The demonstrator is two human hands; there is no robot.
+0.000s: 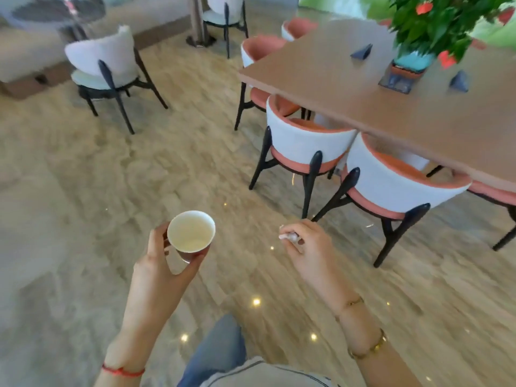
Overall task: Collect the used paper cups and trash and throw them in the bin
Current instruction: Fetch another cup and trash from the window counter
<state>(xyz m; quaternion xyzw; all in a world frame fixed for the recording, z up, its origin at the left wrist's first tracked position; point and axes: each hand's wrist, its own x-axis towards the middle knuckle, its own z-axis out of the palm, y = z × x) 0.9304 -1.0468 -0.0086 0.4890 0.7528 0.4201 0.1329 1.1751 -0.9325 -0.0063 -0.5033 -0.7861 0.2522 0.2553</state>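
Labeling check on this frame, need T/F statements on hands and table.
1. The left hand holds a paper cup. True.
2. The cup is full of coffee. False: it looks empty.
3. The right hand pinches a small white wad of trash. True.
4. A bin stands beside the table. False: no bin is in view.
5. A potted plant stands on the table. True.
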